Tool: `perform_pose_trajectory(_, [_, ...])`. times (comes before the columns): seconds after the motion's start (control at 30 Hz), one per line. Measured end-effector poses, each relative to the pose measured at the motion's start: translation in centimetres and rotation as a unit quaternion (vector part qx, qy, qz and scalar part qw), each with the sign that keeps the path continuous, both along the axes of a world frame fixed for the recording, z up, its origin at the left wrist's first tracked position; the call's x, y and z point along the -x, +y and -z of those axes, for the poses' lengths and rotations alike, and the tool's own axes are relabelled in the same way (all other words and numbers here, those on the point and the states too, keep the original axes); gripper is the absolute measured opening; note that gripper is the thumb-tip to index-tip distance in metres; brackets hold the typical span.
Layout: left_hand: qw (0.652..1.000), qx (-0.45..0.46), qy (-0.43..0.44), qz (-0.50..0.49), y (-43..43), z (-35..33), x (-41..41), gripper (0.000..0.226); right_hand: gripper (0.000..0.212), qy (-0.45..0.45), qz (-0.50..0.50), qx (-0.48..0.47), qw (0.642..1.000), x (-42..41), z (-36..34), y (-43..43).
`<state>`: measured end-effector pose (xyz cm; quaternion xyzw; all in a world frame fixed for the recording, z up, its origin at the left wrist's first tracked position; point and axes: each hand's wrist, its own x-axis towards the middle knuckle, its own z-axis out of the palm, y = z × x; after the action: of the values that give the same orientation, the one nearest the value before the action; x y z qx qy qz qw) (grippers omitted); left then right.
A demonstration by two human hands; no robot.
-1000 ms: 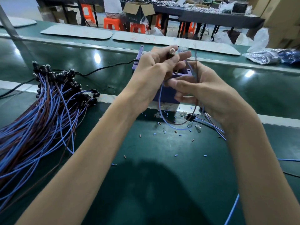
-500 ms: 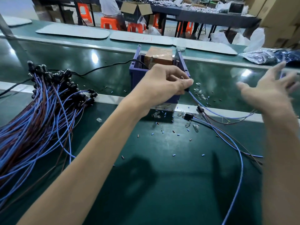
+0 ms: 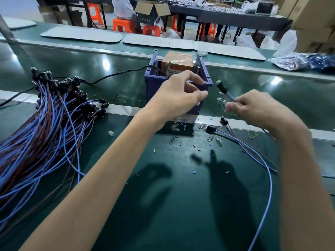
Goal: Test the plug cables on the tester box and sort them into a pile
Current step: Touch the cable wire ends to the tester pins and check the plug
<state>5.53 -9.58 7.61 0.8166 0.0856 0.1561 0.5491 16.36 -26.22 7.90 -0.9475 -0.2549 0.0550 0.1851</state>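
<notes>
Plug cable (image 3: 222, 88) under test: a black plug on a blue lead, held in the air just right of the tester box (image 3: 150, 87), plug end tilted up and to the left. The right hand (image 3: 257, 109) pinches the lead just behind the plug between curled fingers. The left hand (image 3: 179, 98) hovers in front of the box's near wall, fingers loosely curved, thumb and forefinger apart, with nothing visible between them. The tester box is an open-topped blue bin standing on the green surface (image 3: 163, 205); an orange-brown block (image 3: 176, 60) sits inside it, and a black cord (image 3: 116, 74) runs from it to the left. Two more plugs (image 3: 210, 129) with blue and brown leads lie just in front of the box, below the right hand; a long blue lead (image 3: 270, 187) curves from there to the lower edge, and whether it belongs to the held cable cannot be told. Small clear bulbs (image 3: 218, 142) and short bits of insulation (image 3: 181, 147) are scattered near the box. The pile (image 3: 45, 124) of blue and brown cables, black plugs bunched at its far end, lies well apart at the left.
</notes>
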Motion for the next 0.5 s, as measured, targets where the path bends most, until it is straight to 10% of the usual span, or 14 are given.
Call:
perform_pose_trajectory(0.2, [0.991, -0.086, 0.080, 0.060, 2.5, -0.7, 0.8, 0.015, 0.015, 0.101, 0.043, 0.078, 0.991, -1.8, 3.8, -0.8])
perform_pose_trajectory(0.33, [0.901, -0.332, 0.251, 0.124, 4.6, -0.7, 1.4, 0.039, 0.020, 0.122, 0.066, 0.112, 0.984, -2.1, 5.6, -0.8])
perform_pose_trajectory(0.5, [0.857, -0.348, 0.372, 0.084, 7.6, -0.2, 2.3, 0.044, 0.022, 0.048, 0.137, 0.049, 0.988, -3.0, 5.5, -1.2])
